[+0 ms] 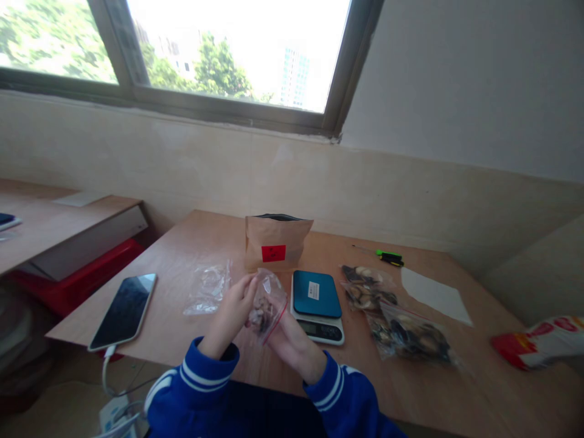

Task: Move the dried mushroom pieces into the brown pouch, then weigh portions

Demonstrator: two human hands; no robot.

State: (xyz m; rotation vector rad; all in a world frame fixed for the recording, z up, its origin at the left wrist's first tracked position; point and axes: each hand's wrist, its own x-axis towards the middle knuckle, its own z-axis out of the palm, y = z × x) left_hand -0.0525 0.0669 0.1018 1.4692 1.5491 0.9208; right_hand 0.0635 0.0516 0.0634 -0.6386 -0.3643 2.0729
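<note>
A small clear zip bag [266,304] with a red seal strip hangs tilted between my hands, brownish dried pieces inside it. My left hand [236,309] has its fingers closed on the bag's left side. Underneath and behind the bag, my right hand [283,336] supports it from the right; its fingers are mostly hidden. Just right of the hands stands a kitchen scale [316,294] with a blue top and a small display. Behind them, a brown paper pouch [276,238] with a red label stands upright, its top open.
Flat clear bags [207,289] lie left of my hands, near a tablet [124,311] with a plugged-in cable. On the right are filled zip bags [410,334], white paper [435,293], screwdrivers [389,257] and a red-and-white packet [538,342]. A window [237,55] is above.
</note>
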